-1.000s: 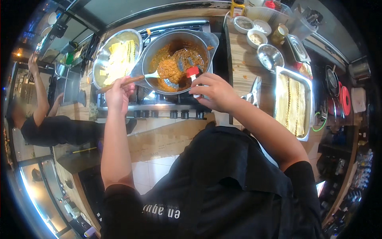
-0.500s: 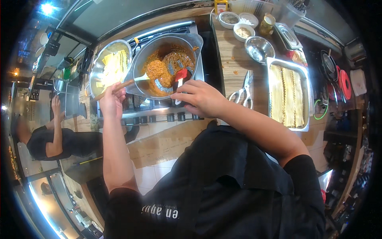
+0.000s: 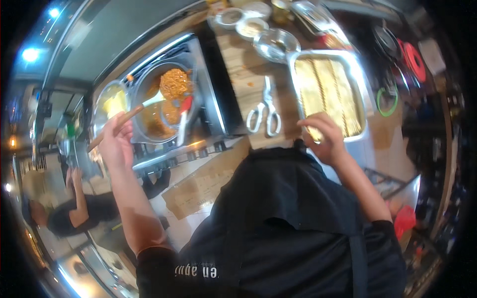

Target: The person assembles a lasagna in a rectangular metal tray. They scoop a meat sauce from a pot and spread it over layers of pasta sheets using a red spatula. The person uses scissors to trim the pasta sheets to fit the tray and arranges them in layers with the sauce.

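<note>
My left hand (image 3: 118, 136) is closed around the wooden handle of a pale-headed ladle (image 3: 154, 98). The ladle reaches over a large grey pot (image 3: 136, 121), with a mound of chunky orange-brown sauce (image 3: 175, 83) at its end. A red-headed spatula (image 3: 184, 116) with a white handle leans inside the pot. My right hand (image 3: 325, 139), slightly blurred, curls over the near left corner of a rectangular metal pan (image 3: 365, 102), its fingers at the rim. Long ruffled pasta sheets (image 3: 330, 94) lie side by side in that pan.
Scissors (image 3: 266, 111) lie between stove and pan. Behind them stand a metal bowl (image 3: 277, 44) and small white bowls (image 3: 252, 28). A bowl of yellow pasta (image 3: 114, 102) sits left of the pot. A co-worker (image 3: 64, 213) is at the far left.
My right hand has left the pot's near rim and moved right to the pan's corner. The ladle with its sauce has lifted higher. The whole view has shifted to the right.
</note>
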### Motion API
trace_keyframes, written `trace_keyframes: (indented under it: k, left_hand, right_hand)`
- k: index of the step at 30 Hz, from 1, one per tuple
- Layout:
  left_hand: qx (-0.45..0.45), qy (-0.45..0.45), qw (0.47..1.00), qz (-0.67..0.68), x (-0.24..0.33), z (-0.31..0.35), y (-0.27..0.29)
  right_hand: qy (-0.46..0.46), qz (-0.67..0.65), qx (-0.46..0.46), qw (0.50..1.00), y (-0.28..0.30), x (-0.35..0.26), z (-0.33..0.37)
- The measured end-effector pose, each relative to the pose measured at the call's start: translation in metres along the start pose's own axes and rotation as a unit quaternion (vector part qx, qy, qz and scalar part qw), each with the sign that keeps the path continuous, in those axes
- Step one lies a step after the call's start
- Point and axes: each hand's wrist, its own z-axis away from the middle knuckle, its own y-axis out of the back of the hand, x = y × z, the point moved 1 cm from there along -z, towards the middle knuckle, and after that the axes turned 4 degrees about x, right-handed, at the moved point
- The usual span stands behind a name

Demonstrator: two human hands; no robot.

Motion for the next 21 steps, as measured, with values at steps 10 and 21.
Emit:
trace_keyframes:
  k: [10,21]
  left_hand:
    - [-0.246,0.108,0.963,-0.016,-0.045,0.123,-0.219]
    - [-0.359,-0.243,0.857,-0.280,-0.074,0.171,-0.316]
  right_hand:
    - [-0.140,0.112,0.203,0.963,0.153,0.064,0.089]
    - [-0.255,0.087,0.221,0.937,0.190,0.106,0.189]
